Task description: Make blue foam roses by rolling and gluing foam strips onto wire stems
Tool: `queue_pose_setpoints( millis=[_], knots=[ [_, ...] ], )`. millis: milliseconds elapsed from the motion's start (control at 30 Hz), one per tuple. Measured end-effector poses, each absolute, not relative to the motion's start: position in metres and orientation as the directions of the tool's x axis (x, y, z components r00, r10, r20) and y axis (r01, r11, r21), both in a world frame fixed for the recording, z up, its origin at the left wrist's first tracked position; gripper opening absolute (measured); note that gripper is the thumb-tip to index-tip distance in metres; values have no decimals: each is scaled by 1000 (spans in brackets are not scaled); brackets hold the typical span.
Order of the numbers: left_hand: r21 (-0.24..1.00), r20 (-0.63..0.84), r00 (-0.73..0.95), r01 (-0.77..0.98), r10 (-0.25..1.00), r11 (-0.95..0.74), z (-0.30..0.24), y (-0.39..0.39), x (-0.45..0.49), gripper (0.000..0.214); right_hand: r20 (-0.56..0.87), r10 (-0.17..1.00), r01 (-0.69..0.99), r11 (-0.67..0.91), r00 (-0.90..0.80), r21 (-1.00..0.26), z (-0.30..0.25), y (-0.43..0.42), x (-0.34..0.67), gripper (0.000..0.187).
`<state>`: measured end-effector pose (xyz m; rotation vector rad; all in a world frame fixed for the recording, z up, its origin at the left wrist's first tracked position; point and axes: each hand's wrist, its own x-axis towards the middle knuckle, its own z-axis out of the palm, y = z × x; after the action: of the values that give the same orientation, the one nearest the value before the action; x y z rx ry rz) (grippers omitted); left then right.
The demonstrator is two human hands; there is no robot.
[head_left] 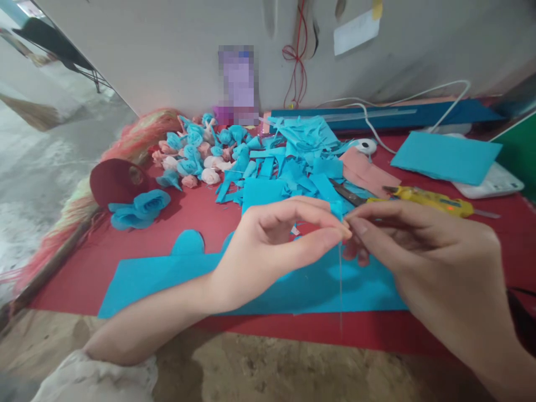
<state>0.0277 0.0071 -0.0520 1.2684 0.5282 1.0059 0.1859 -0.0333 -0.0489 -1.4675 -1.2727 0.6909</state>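
Pinched where the tips of the left fingers (318,245) and right fingers (372,237) meet: a thin pale strand (340,287), like fine wire or thread. Hanging nearly straight down beneath the fingers, slender, faint, loose at the lower end. Just above the fingertips, a small tuft of light blue paper (336,209), slightly ruffled, partly hidden by the fingers. Hard to tell from here whether joined to the strand.

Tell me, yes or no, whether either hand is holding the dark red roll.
No: the dark red roll rests on the red surface beside blue paper flowers, apart from the left hand and right hand.
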Motion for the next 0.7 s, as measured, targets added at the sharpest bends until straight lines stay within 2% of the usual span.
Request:
queue_pose_setpoints(
  millis=[167,400,567,700],
  knots=[
    [929,223,447,-367,866,-50,-52,9,27,11,141,953,242,75,268,-967,-47,-23,185,8],
    [928,173,455,-373,874,11,-53,11,27,10,81,965,143,46,251,-989,-60,-5,200,7],
    [939,118,436,-342,892,43,-52,11,27,11,81,969,239,24,232,-971,-67,3,208,13],
    [945,63,445,-315,894,90,-49,10,29,12,199,944,446,64,264,-893,-71,5,212,9]
  ],
)
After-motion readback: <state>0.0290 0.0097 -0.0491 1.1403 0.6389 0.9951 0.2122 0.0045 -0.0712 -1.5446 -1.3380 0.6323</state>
